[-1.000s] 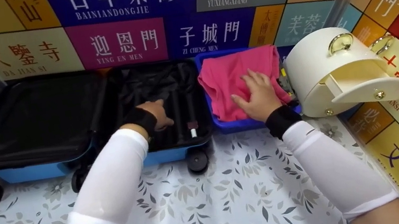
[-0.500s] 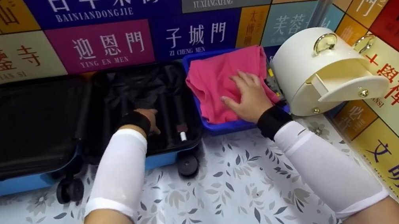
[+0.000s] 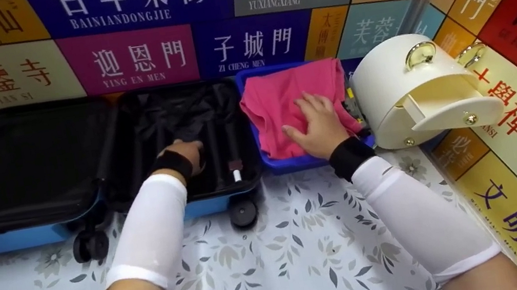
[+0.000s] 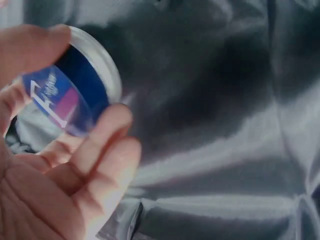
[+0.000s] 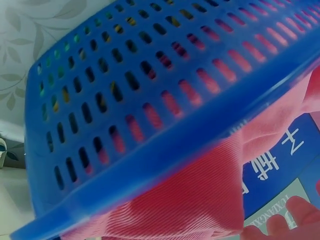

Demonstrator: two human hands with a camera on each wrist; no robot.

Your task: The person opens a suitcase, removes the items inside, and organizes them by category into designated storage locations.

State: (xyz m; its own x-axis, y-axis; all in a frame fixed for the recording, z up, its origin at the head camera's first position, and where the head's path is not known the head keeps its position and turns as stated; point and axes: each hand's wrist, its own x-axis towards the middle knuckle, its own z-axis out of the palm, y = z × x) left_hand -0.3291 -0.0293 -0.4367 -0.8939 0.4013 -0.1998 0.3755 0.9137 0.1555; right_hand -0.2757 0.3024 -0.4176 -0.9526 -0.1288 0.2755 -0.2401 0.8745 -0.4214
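Black lining fills the open suitcase [image 3: 84, 157] at far left, blue shell under it, wheels toward the near side. Its right half is where the left hand [image 3: 185, 155] sits now: vs. a sec ago it has moved slightly deeper into that half, w/ the knuckles turned down toward the lining. The wrist view shows fingers curled round a small round tin [image 4: 75, 100], clear rim, blue/purple label, held just above the grey-black lining, not yet set down. So the tin looks about to be put inside the case, judging by the hand's drop.

Right of the case, touching it or nearly so, stands the blue basket [image 3: 292, 163] w/ slotted walls. The pink cloth [image 3: 282, 99] is heaped in it and hangs over the near rim. Right hand [image 3: 317, 122] lies flat on the cloth, fingers spread & fairly straight; it has barely shifted, approx same spot as before. No grip on the cloth visible.

Far right: the cream round case [image 3: 415, 89], tipped on its side, gold fittings, unmoved.
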